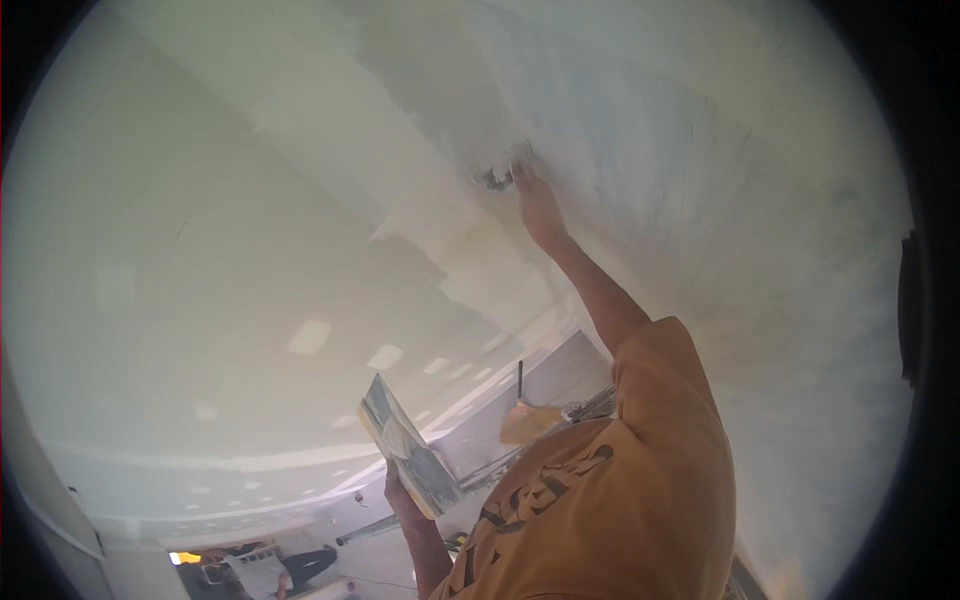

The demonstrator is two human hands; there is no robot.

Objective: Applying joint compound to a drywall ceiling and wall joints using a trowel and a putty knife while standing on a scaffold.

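My right arm stretches up to a broad pale plastered surface [640, 150]. There my right hand [538, 205] is closed around a grey spreading tool [497, 178] pressed to the plaster; blur hides its exact kind. Lower down and to the left, my left hand [402, 497] grips a plaster hawk [410, 445] by its underside. The flat rectangular board is tilted, with a pale, wet-looking smear of plaster [400, 440] across its face. Around the tool, whiter plaster meets a darker greyish band [420, 80] with a ragged edge.
Several pale filled patches [385, 356] dot the surface beyond the hawk. Below my right arm are a tan object [530, 423] and a dark upright handle [520, 380]. Far at lower left, another person [262, 575] in a white top and dark trousers is by a yellow item [184, 558].
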